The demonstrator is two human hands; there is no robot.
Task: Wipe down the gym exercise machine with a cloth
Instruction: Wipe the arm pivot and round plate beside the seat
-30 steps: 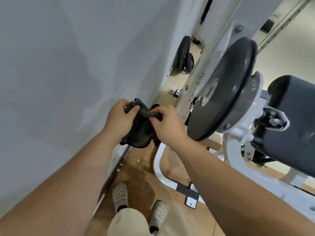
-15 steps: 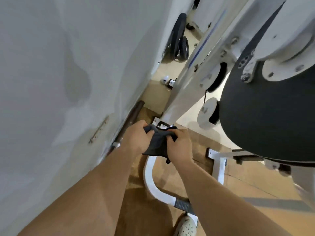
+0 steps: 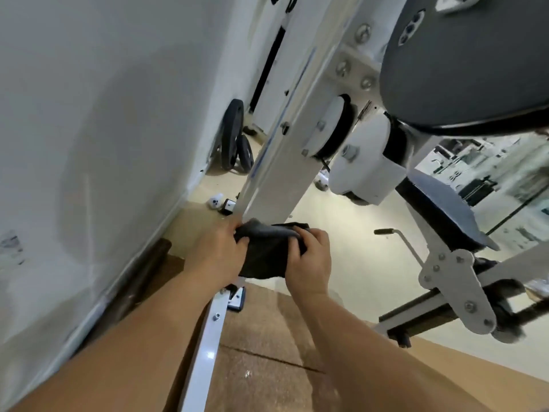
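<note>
A dark grey cloth [image 3: 269, 251] is stretched between both hands low down, right at the foot of the machine's white upright post [image 3: 285, 138]. My left hand [image 3: 218, 251] grips the cloth's left edge, fingers curled over it. My right hand [image 3: 312, 260] grips its right edge. A large dark weight plate [image 3: 463, 60] on the machine hangs above right, with a white pulley housing [image 3: 365, 165] under it. A dark padded seat [image 3: 439, 209] sits further right.
A white wall [image 3: 89, 144] runs close along the left. Black weight plates [image 3: 234, 144] lean against it further back. A white base rail [image 3: 208, 340] of the machine lies on the brown floor mat [image 3: 261, 346] between my forearms. A bracketed lever arm [image 3: 457, 286] juts at the right.
Both hands, still holding the cloth, have gone down and forward from chest height to the base of the white post. My view has dropped low and swung under the weight plate.
</note>
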